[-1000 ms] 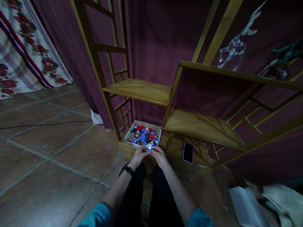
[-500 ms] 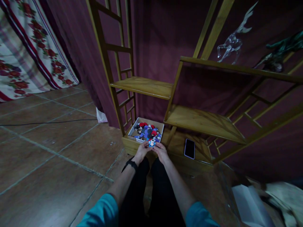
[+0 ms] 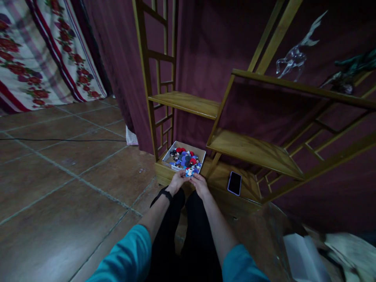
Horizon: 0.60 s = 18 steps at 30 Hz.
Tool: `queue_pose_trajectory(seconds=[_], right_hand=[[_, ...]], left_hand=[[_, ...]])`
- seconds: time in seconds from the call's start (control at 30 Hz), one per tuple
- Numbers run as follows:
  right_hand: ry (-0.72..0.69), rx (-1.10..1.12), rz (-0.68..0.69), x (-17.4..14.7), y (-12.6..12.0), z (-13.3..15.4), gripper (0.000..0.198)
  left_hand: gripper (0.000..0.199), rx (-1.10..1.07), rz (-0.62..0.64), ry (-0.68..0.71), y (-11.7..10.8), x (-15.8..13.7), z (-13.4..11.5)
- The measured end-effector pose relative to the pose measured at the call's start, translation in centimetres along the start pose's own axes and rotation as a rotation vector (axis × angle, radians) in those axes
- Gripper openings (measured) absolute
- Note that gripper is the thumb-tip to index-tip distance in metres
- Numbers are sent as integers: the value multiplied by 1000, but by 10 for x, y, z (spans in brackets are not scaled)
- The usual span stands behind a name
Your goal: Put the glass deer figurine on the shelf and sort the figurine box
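Observation:
Between my fingertips is a small blue-and-white figure, too small to make out in detail. My left hand, with a dark band at its wrist, pinches the figure's left side. From the other side my right hand grips it too. Just beyond the hands, a shallow white box rests on the cabinet's low base. Heaped inside it are small red, purple, grey and black pieces. The hands are held over the box's near edge and hide part of it.
A phone lies on the wooden base at the right. Wooden shelves rise behind the box. A clear deer figurine and a dark green ornament stand higher up. A white box-like object sits at lower right, and a cable crosses the floor.
The camera view has shifted slightly, so the shelves sit further right in the picture. Both hands still hold the small figure, now a little higher in view.

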State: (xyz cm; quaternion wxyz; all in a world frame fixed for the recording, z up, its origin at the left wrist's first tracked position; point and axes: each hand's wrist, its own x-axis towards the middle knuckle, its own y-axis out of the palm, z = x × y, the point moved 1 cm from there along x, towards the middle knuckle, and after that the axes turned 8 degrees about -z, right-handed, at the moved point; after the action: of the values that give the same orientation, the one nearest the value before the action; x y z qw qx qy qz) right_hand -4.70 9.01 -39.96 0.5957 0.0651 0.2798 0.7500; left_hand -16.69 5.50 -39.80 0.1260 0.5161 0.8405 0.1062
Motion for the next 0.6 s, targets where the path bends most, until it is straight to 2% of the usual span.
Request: queue_pose_trajectory(seconds=[0.17, 0.43, 0.6], right_hand=[[4, 19, 12, -2, 0, 2, 30], [28, 3, 16, 1, -1, 6, 32], [31, 9, 23, 2, -1, 5, 31]], left_hand=[[41, 14, 28, 9, -2, -1, -3], [36, 61, -41, 38, 1, -3, -7], [36, 32, -34, 44, 3, -1, -6]])
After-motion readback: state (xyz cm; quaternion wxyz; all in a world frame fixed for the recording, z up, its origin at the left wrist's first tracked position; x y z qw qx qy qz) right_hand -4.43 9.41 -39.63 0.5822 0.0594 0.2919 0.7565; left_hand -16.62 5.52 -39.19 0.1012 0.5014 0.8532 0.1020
